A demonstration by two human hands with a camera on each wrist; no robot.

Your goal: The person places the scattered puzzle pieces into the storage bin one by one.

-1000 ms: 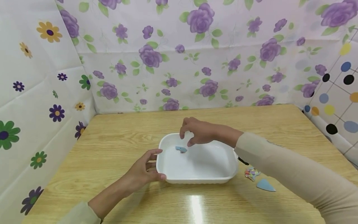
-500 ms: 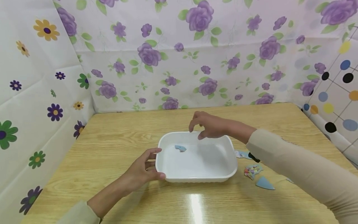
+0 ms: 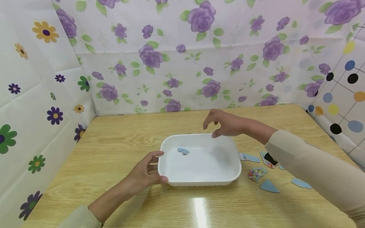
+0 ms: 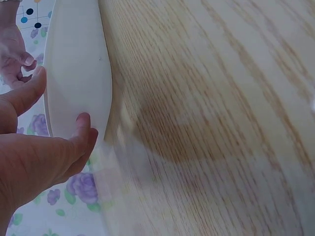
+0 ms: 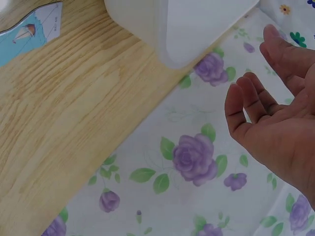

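Observation:
A white plastic tray (image 3: 202, 164) stands on the wooden table, with one small light-blue printed puzzle piece (image 3: 183, 151) lying inside near its left end. My left hand (image 3: 144, 171) holds the tray's left end, thumb at the front corner and fingers along the side. In the left wrist view the same hand (image 4: 47, 152) spreads across the tray's end wall (image 4: 78, 64). Above the tray's back right rim hovers my right hand (image 3: 228, 123), fingers loosely bent. The right wrist view shows nothing between the fingers of that hand (image 5: 275, 108).
Right of the tray lie several flat pieces: a long blue one (image 3: 250, 157), a multicoloured one (image 3: 256, 173), a plain blue wedge (image 3: 269, 186), another blue one (image 3: 301, 183) and one partly behind the sleeve (image 3: 268, 160). A flowered cloth (image 3: 182, 76) hangs behind the table.
My right hand has moved from over the piece in the tray to the right and back, uncovering more pieces on the table. The left hand keeps its place on the tray.

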